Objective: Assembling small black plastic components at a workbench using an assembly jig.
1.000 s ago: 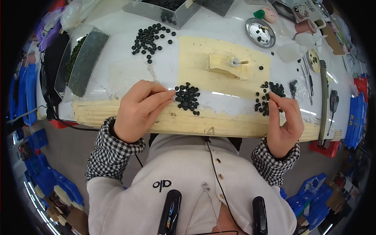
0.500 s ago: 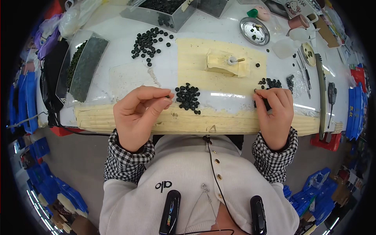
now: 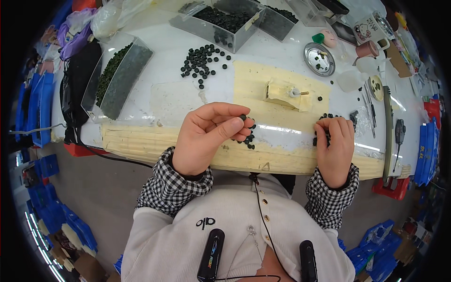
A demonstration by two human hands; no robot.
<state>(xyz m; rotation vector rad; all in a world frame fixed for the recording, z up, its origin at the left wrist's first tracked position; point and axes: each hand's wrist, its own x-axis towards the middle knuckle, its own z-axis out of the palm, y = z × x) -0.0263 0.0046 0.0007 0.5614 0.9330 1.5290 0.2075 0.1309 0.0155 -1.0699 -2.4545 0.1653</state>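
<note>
The left hand (image 3: 202, 136) was clamped on a small dark round piece (image 3: 243, 117), thumb tip against forefinger, with the other fingers curled behind; the piece was raised at the near side of the white worktable (image 3: 159, 61), in front of a central heap (image 3: 248, 140) of similar pieces, which the fingers partly hid. The right hand (image 3: 337, 150) lay to the right, its fingers bent down over the right heap (image 3: 329, 116); its fingertips were turned away and small in view, so that it could not be told whether they were together on a piece or apart. Both wrists wore black-and-white checked cuffs (image 3: 183, 174).

Between and beyond the hands lay a yellow sheet (image 3: 251, 77), bearing a yellow-covered block (image 3: 280, 95) with a short brown peg (image 3: 304, 93) projecting to the right; a loose scatter (image 3: 199, 58) of dark pieces lay farther off to the left; beyond it stood a clear tray (image 3: 202, 28) holding many more. At far left, a clear bin (image 3: 134, 77) held small green bits; at right were a round metal dish (image 3: 324, 69), a pink cup (image 3: 367, 49) and, near the table's end, a screwdriver (image 3: 400, 131).
</note>
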